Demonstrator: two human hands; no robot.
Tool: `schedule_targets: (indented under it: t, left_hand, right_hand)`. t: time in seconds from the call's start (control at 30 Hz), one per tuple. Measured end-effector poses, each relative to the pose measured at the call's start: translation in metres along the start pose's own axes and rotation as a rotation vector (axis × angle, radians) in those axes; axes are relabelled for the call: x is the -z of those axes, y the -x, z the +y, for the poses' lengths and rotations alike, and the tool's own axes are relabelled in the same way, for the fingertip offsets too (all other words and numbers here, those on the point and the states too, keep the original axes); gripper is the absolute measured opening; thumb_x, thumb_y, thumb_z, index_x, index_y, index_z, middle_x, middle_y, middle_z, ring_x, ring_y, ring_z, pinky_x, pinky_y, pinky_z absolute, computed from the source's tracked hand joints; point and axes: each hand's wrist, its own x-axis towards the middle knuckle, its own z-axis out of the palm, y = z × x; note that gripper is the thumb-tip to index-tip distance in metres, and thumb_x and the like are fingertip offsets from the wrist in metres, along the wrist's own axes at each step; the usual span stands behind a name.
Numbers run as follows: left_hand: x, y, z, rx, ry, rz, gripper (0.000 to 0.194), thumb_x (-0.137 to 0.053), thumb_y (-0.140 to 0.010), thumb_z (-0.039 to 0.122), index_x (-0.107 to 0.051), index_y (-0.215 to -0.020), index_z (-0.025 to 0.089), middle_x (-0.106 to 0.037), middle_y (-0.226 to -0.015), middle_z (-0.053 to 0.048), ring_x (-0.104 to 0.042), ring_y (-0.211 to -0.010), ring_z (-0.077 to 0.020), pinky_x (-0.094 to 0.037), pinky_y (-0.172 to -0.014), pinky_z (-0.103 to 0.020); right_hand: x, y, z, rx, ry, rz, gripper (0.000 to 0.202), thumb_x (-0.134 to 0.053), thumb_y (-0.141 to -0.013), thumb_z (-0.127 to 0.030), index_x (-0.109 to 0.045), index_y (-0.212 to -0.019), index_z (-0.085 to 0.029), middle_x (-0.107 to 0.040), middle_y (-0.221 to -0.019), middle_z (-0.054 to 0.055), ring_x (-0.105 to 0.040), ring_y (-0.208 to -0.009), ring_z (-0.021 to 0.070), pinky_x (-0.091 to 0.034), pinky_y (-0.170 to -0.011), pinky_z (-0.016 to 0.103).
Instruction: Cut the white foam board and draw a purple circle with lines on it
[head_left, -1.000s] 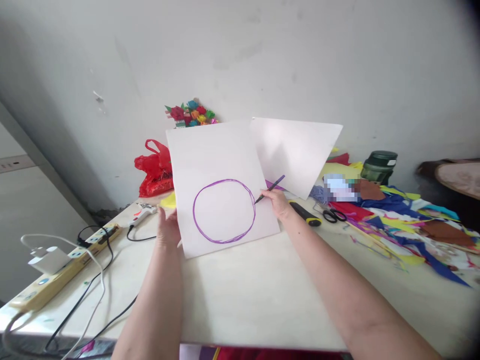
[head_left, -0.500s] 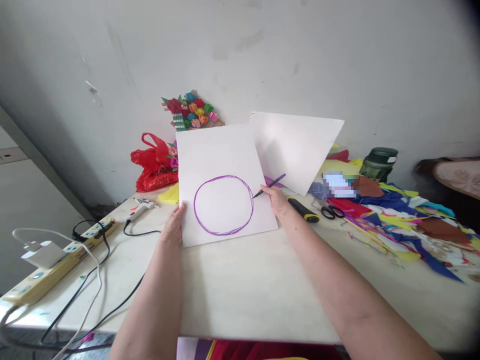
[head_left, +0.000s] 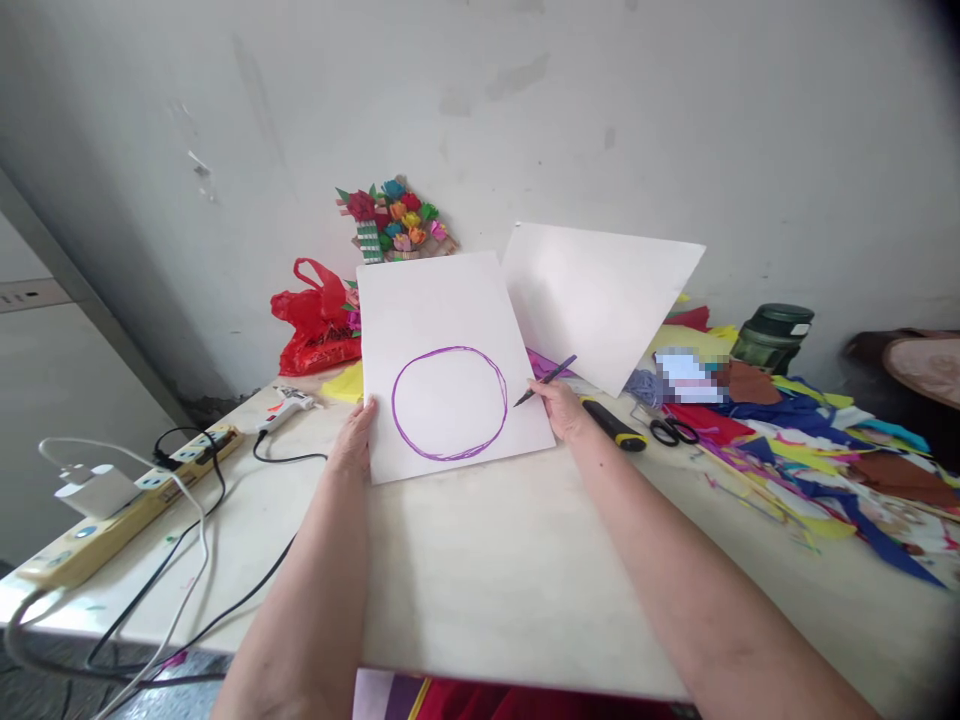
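A white board [head_left: 435, 310] is propped up tilted over the table, with a purple circle [head_left: 448, 459] drawn on its lower half. My left hand [head_left: 355, 435] grips the board's left edge, fingers partly hidden behind it. At the right edge, my right hand [head_left: 559, 408] pinches a dark purple marker [head_left: 553, 371] between thumb and fingers. The marker's tip points left toward the circle's right side; whether it touches the board I cannot tell. My right hand also rests against the board's right edge.
Behind leans a second white sheet [head_left: 600, 290]. To the right lie a yellow-black cutter [head_left: 615, 425], scissors [head_left: 673, 431], fabric scraps [head_left: 832, 470] and a green jar [head_left: 774, 335]. On the left are a power strip [head_left: 52, 565], a glue gun [head_left: 285, 405] and a red bag [head_left: 315, 320]. Paper flowers [head_left: 409, 215] stand behind.
The marker tip has come off the circle's line and moved slightly right with my right hand. My left hand keeps its hold on the board. The whole view has shifted a little.
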Motion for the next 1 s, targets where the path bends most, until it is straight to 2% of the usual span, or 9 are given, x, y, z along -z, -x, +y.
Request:
schedule_targets:
  t: [0.27,0.43,0.7,0.87,1.0]
  left_hand:
    - [0.001,-0.002,-0.001,0.000,-0.030,0.019,0.021,-0.056,-0.077,0.024,-0.057,-0.095,0.013,-0.066,-0.069,-0.006,-0.065,-0.069,-0.0186,-0.053,-0.071,-0.033]
    - [0.004,-0.005,-0.003,-0.002,-0.036,0.004,0.022,-0.058,-0.076,0.027,-0.058,-0.092,0.013,-0.066,-0.069,-0.006,-0.065,-0.069,-0.0187,-0.054,-0.070,-0.032]
    - [-0.001,0.000,-0.002,-0.029,-0.055,0.020,0.020,-0.057,-0.077,0.030,-0.060,-0.091,0.016,-0.066,-0.068,-0.005,-0.065,-0.069,-0.0186,-0.054,-0.068,-0.032]
    - [0.001,-0.001,-0.004,-0.032,-0.078,0.012,0.022,-0.058,-0.077,0.031,-0.060,-0.093,0.016,-0.067,-0.072,-0.007,-0.065,-0.073,-0.0191,-0.054,-0.071,-0.033]
    - [0.001,-0.002,-0.004,-0.041,-0.080,0.005,0.023,-0.058,-0.077,0.031,-0.060,-0.093,0.016,-0.067,-0.072,-0.006,-0.065,-0.073,-0.0184,-0.053,-0.072,-0.032]
  right_hand:
    - [-0.002,-0.003,0.008,0.056,-0.019,0.134,0.019,-0.073,-0.050,-0.027,-0.060,-0.059,-0.017,-0.065,-0.056,0.001,-0.061,-0.064,0.0200,-0.047,-0.065,0.033]
    - [-0.002,-0.003,0.009,0.087,-0.021,0.154,0.017,-0.073,-0.051,-0.026,-0.061,-0.060,-0.016,-0.065,-0.058,0.000,-0.059,-0.061,0.0175,-0.046,-0.064,0.032]
    - [-0.005,-0.001,0.012,0.104,-0.001,0.253,0.018,-0.071,-0.049,-0.026,-0.058,-0.057,-0.017,-0.062,-0.055,-0.002,-0.053,-0.052,0.0140,-0.044,-0.058,0.031]
    - [-0.009,0.003,0.008,0.145,-0.036,0.294,0.015,-0.069,-0.049,-0.023,-0.060,-0.059,-0.017,-0.062,-0.055,-0.002,-0.055,-0.056,0.0153,-0.044,-0.061,0.030]
    - [-0.011,0.004,0.006,0.242,-0.069,0.248,0.018,-0.066,-0.052,-0.022,-0.064,-0.069,-0.016,-0.065,-0.063,-0.002,-0.059,-0.067,0.0169,-0.045,-0.067,0.031]
